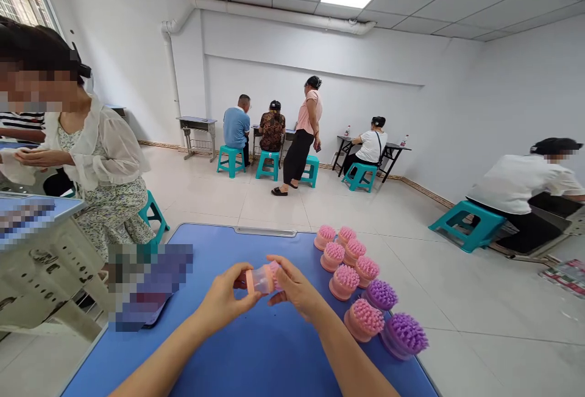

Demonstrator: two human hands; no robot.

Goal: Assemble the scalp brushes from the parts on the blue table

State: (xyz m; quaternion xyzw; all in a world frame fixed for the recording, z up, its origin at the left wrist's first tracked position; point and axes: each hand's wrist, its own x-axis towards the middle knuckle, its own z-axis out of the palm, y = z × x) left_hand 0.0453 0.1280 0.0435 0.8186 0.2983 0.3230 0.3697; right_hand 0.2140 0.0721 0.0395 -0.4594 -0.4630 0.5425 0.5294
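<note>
Between my two hands is a pink scrub brush [262, 279] with a clear middle section, held sideways over the blue desk [256, 354]. My left hand [223, 296] grips its smooth peach-coloured end between thumb and fingers. The bristled end is in my right hand [295, 290], whose fingers wrap around it and partly hide it. To the right of my right hand, similar brushes stand bristles up in two rows along the desk's edge. Several are pink, like the nearest pink brush [364, 320], and two are purple, such as the front purple brush [404, 336].
A dark flat object [155, 287], partly pixelated, lies at the desk's left edge. A pen groove [265, 232] runs along the far edge. Left sits a person [109, 147] at another desk [50, 263]. Other people sit on teal stools [468, 223] farther off; one person [308, 129] stands.
</note>
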